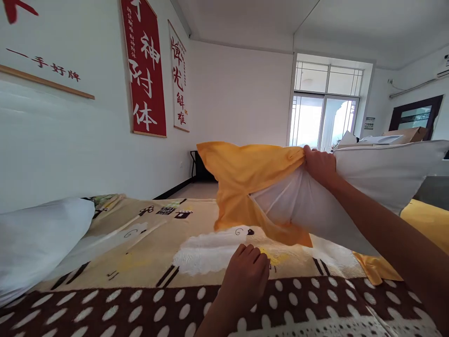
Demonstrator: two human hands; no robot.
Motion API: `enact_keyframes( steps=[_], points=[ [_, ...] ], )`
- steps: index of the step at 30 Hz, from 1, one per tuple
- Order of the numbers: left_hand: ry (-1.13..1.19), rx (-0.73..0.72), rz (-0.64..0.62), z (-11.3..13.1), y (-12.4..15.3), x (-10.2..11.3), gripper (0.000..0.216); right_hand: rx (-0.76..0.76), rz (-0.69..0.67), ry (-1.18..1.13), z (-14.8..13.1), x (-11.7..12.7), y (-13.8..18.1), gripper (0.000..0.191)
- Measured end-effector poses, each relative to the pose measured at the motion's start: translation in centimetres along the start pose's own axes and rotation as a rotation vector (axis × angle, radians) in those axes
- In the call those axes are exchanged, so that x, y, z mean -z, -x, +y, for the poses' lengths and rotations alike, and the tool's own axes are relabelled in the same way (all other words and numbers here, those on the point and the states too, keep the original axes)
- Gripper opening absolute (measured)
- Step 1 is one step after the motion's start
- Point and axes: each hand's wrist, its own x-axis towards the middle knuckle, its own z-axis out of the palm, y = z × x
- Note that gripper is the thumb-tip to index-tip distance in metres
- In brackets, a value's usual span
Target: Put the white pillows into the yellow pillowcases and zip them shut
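My right hand is closed on the edge of a yellow pillowcase, lifted above the bed. A white pillow is partly inside the case; part of it shows through the gaping opening below my hand, and the rest sticks out to the right. My left hand is a fist, low over the bed in front of the case's lower edge. No cloth shows coming from it; its palm side is hidden. Beneath both hands spreads a blanket with sheep pictures and a brown, white-dotted border.
Another white pillow lies at the bed's left end. More yellow cloth lies at the right. Cardboard boxes are stacked beyond the pillow. Scrolls with writing hang on the left wall, and a window is at the back.
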Motion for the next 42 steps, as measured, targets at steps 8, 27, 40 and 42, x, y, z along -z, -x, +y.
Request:
enact_keyframes(
  steps=[8,27,40,42],
  points=[
    [-0.027,0.034,-0.039,-0.8,0.1,-1.1,0.023,0.214,-0.335,-0.040,-6.0,1.3,2.8,0.033],
    [-0.030,0.139,-0.350,-0.6,0.4,-2.6,0.016,0.625,-0.754,-0.300,1.6,-7.9,11.9,0.076],
    [0.009,0.150,-0.206,-0.3,0.8,-3.7,0.029,0.517,-0.063,-0.486,-0.7,-10.2,17.9,0.023],
    [-0.015,0.130,-0.069,-0.1,0.8,-3.6,0.049,0.412,0.027,-0.635,-1.9,-8.2,17.8,0.020]
  ],
)
